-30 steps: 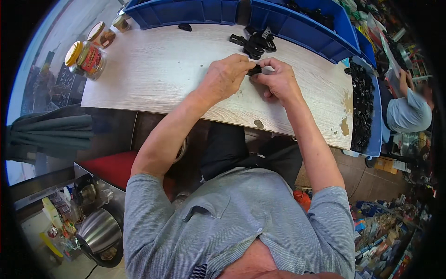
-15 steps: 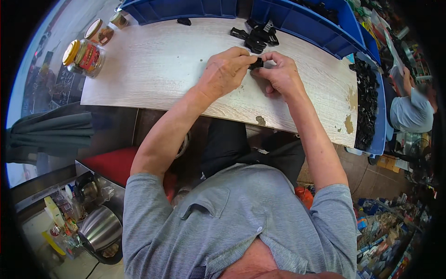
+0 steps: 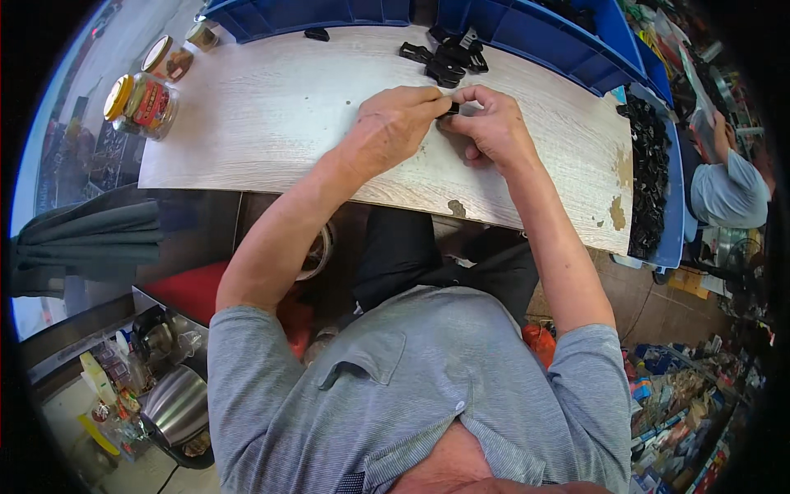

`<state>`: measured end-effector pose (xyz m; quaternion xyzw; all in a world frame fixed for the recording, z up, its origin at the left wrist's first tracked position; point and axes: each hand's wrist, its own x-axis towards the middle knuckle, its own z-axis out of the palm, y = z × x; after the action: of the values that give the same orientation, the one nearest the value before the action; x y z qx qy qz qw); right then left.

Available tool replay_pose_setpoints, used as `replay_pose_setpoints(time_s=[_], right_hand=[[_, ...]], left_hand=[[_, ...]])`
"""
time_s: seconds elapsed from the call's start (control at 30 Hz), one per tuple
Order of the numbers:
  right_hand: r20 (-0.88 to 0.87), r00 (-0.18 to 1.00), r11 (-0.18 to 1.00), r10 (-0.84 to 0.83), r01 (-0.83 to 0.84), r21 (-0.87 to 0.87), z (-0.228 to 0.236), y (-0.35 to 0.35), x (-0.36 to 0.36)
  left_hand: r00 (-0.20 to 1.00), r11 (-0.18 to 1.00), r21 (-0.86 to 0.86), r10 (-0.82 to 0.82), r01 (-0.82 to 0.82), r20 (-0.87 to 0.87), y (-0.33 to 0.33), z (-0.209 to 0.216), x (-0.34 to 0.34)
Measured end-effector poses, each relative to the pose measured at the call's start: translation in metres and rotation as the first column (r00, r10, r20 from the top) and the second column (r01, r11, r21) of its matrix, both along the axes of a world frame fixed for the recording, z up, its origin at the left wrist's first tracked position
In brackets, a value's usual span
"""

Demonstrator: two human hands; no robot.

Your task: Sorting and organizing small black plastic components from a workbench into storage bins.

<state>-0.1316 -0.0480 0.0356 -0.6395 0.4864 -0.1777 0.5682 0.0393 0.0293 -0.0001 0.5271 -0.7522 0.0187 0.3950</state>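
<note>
the left hand (image 3: 395,123) and the right hand (image 3: 492,125) meet over the middle of the pale wooden table (image 3: 271,123), fingertips pinched together on a small black plastic part (image 3: 452,108); both hands grasp it, and only a sliver of it shows between the fingers, so its shape is hard to make out

just beyond the hands, toward the far edge of the table, lies a loose pile of black plastic clips (image 3: 444,59), and one more single black piece (image 3: 317,34) sits further left along that far edge. behind the table stand blue plastic bins (image 3: 543,41), cut off by the top of the view, their contents mostly out of sight. at the table's right end a blue tray of black parts (image 3: 650,165) is heaped dark, with single pieces too blurred to tell apart

at the table's left end stand glass jars with yellow lids (image 3: 141,100); their contents are unclear. the table's near edge shows chipped patches of veneer

right of the table another person in a grey shirt (image 3: 728,193) is partly cut off by the dark rim. below the table's left end a steel kettle (image 3: 177,407) shows among small clutter that cannot be made out
</note>
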Motion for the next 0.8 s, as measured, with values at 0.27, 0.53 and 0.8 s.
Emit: replay_pose_setpoints(time_s=[0.27, 0.53, 0.8], right_hand=[[-0.031, 0.999, 0.999, 0.039, -0.039, 0.005, 0.003, 0.0, 0.003], [-0.029, 0.999, 0.999, 0.033, -0.033, 0.003, -0.001, 0.0, -0.003], [0.093, 0.978, 0.973, -0.186, 0.17, 0.155, 0.005, -0.002, -0.035]], left_hand=[[0.994, 1.0, -0.001, -0.004, 0.005, 0.112, 0.01, 0.004, 0.0], [0.997, 1.0, 0.002, 0.02, -0.02, 0.075, 0.011, -0.004, 0.002], [0.816, 0.8, -0.308, 0.567, -0.514, 0.112, -0.039, -0.012, 0.14]])
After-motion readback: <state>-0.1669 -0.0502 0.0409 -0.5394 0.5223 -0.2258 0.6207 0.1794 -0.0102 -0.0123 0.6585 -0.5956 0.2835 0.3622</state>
